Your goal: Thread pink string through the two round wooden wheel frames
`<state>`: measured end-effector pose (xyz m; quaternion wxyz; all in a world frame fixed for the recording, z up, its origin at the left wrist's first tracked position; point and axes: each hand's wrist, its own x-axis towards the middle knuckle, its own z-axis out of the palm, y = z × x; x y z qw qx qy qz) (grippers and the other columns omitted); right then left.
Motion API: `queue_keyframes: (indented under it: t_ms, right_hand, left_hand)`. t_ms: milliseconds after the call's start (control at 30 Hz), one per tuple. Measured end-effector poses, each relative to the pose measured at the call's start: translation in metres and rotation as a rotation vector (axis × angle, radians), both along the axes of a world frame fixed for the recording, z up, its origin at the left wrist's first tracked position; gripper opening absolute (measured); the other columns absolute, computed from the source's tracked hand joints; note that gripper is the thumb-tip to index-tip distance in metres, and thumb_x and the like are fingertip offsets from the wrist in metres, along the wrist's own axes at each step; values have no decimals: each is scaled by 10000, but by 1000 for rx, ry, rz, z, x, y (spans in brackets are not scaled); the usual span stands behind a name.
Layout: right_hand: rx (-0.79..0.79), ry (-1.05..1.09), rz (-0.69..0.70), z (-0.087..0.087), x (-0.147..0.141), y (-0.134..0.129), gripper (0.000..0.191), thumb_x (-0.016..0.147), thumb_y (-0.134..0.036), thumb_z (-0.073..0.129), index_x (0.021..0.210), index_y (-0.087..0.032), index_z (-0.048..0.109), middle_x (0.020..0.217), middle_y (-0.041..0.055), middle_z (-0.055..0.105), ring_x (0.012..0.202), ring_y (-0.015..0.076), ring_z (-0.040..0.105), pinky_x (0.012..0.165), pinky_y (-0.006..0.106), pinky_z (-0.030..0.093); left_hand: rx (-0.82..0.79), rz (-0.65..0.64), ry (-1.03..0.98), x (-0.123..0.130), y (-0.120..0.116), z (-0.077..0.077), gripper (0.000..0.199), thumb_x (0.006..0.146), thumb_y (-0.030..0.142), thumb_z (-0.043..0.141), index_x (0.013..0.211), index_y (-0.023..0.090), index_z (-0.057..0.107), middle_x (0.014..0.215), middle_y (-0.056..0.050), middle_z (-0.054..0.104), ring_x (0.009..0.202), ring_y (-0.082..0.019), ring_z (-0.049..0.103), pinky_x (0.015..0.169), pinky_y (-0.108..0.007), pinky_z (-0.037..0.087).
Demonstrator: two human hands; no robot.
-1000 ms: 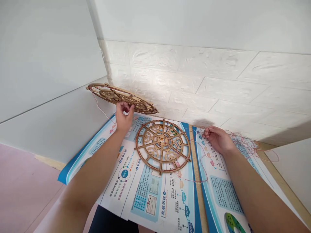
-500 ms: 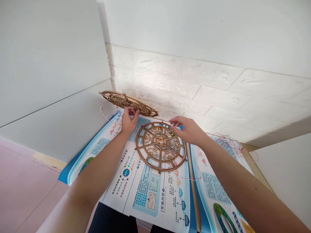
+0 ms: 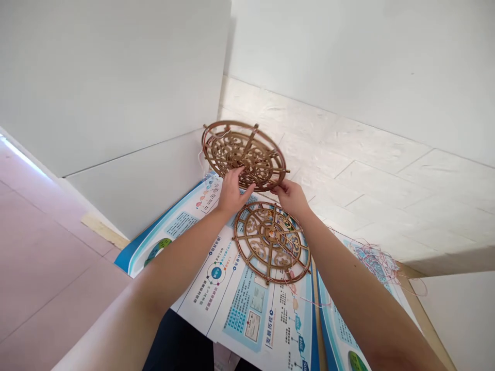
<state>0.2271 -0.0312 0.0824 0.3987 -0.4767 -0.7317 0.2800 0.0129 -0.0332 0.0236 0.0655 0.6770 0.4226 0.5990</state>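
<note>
An openwork brown wheel-shaped ornament (image 3: 255, 147) is held up tilted, with pegs around its rim and thin wire along it. My right hand (image 3: 293, 198) pinches its lower right rim. My left hand (image 3: 232, 193) is at its lower face, fingers stretched and thumb apart; the fingertips seem to touch the ornament. Just below, a second, similar wheel (image 3: 253, 251) lies flat on the printed sheet (image 3: 201, 319), with thin pinkish wire trailing from it.
A tangle of thin red and white wire (image 3: 377, 263) lies on the sheets at the right. White panels (image 3: 162, 190) stand on the left, a brick-patterned wall (image 3: 328, 149) behind. Pink floor tiles (image 3: 46, 257) show at the left.
The raised wheel has tipped to show more of its face. My right hand has moved from above the lower wheel to grip the raised one's rim. My left hand's fingers have spread. The view has shifted left.
</note>
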Motion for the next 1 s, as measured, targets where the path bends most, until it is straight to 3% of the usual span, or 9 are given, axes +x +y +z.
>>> queue_keyframes:
  t_ms: [100, 233, 400, 533, 700, 867, 1000]
  right_hand:
    - [-174, 285, 59, 7, -1, -2, 306, 838, -479, 795, 998, -230, 719, 1029, 69, 761, 1008, 283, 730, 1001, 514, 598]
    - [-375, 400, 76, 5, -3, 1, 399, 727, -452, 908, 975, -213, 708, 967, 79, 767, 969, 278, 747, 1007, 519, 606]
    - [-535, 496, 34, -13, -5, 7, 349, 805, -383, 837, 1101, -259, 699, 1053, 55, 769, 1045, 249, 741, 1050, 478, 582]
    - [-562, 532, 15, -12, 8, 1, 335, 914, -475, 698, 1159, -250, 657, 1218, 96, 729, 1084, 241, 725, 1030, 456, 583]
    - [-390, 168, -245, -15, 43, -42, 335, 884, -374, 689, 1185, -246, 616, 1100, 85, 725, 1004, 249, 704, 928, 444, 593]
    - [-179, -286, -140, -33, 55, -99, 405, 913, -339, 636, 1304, -253, 578, 1125, 76, 697, 1017, 247, 666, 923, 434, 547]
    - [-41, -541, -141, -47, 44, -112, 230, 902, -190, 591, 1117, -176, 671, 1114, 116, 668, 1087, 270, 631, 976, 429, 516]
  left_hand:
    - [19, 34, 105, 5, -5, 4, 564, 998, 503, 530, 1457, 182, 461, 1397, -201, 515, 1347, -342, 460, 1165, -505, 326]
    - [-3, 83, 193, 8, -5, 0, 529, 975, 448, 582, 1440, 202, 534, 1429, -192, 502, 1356, -360, 447, 1181, -551, 287]
    - [-41, 54, 267, 3, 5, -11, 550, 911, 325, 672, 1423, 157, 566, 1467, -206, 486, 1381, -365, 445, 1167, -542, 350]
    - [-64, 32, 293, -1, 7, -13, 608, 898, 279, 656, 1477, 168, 510, 1533, -196, 439, 1432, -368, 410, 1178, -558, 349]
    - [-93, 98, 302, 4, 1, -7, 615, 839, 251, 673, 1433, 187, 527, 1508, -184, 479, 1412, -380, 429, 1186, -588, 314]
    - [25, 129, 278, 11, -10, 6, 380, 834, 223, 652, 1209, 175, 622, 1348, -171, 592, 1295, -344, 516, 1117, -527, 380]
    - [71, -84, 385, 18, -23, 17, 51, 890, 202, 561, 900, 195, 611, 1011, -106, 681, 1023, -272, 608, 941, -426, 466]
